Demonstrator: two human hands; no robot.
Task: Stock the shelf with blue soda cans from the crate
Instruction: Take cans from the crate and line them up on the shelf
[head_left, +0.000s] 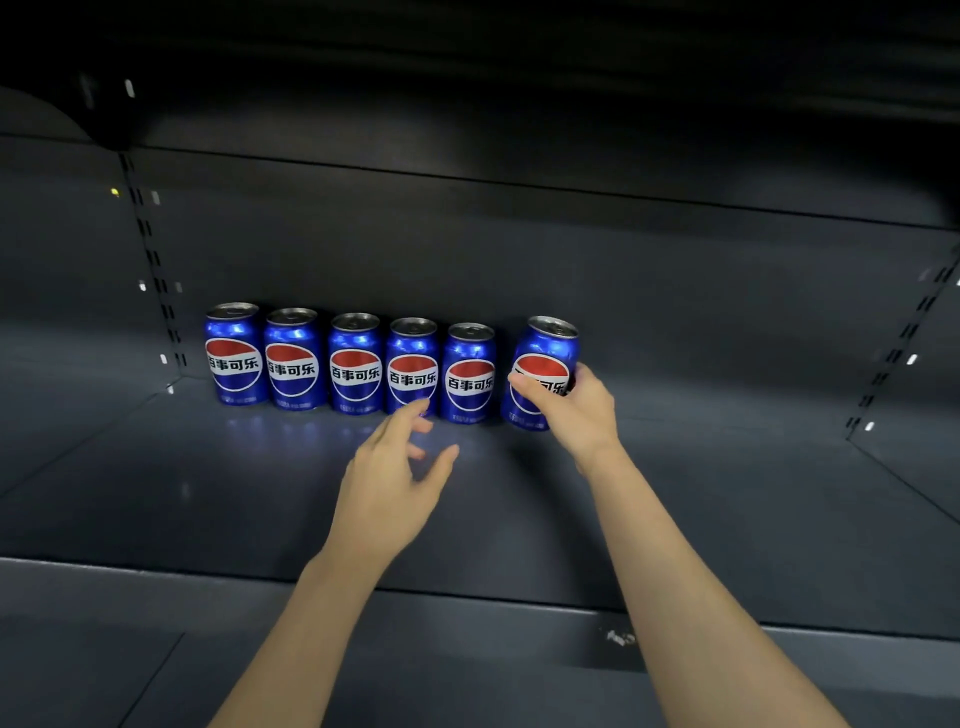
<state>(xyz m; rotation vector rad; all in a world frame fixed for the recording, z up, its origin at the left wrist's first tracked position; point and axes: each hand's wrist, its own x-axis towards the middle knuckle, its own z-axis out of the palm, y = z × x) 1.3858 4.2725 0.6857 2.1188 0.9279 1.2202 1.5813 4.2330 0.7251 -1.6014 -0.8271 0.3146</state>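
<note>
Blue soda cans, five upright in a row (355, 362) on dark shelf (675, 493); sixth can (545, 353) (tilted) gripped by right hand (574, 410); left hand (395, 478) spread, empty.

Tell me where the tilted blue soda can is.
In the head view, the tilted blue aluminium soda can sits right of centre, gripped by the right hand, just right of the five-can row's last upright can.

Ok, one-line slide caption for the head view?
Right hand sets a tilted sixth blue can beside five upright cans on the dark shelf; left hand open.
</note>
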